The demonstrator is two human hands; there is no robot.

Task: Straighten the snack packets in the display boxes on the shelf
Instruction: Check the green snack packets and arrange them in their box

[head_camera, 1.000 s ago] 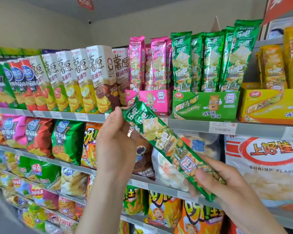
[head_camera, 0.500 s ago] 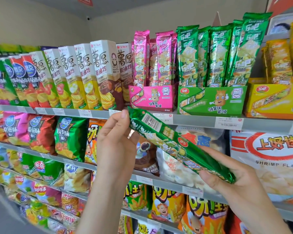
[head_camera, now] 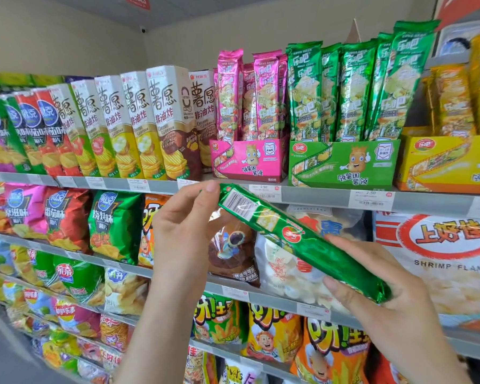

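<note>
A long green snack packet (head_camera: pixel 302 239) lies slanted in front of the shelves, barcode side showing. My left hand (head_camera: pixel 186 231) pinches its upper left end, and my right hand (head_camera: pixel 377 289) grips its lower right end. On the top shelf stands a green display box (head_camera: pixel 344 164) with several upright green packets (head_camera: pixel 352 90), the rightmost ones leaning. To its left is a pink display box (head_camera: pixel 247 159) with pink packets (head_camera: pixel 250 95). A yellow display box (head_camera: pixel 449 164) with yellow packets sits at the right.
Tall white crisp cartons (head_camera: pixel 139 126) fill the top shelf at the left. Below are shelves of crisp bags, a large white shrimp flakes bag (head_camera: pixel 441 261) at the right, and grey shelf edges (head_camera: pixel 316 195) with price tags.
The packet has been rolled about its length, so its printed front gave way to the barcode side. Both hands kept their hold on its ends.
</note>
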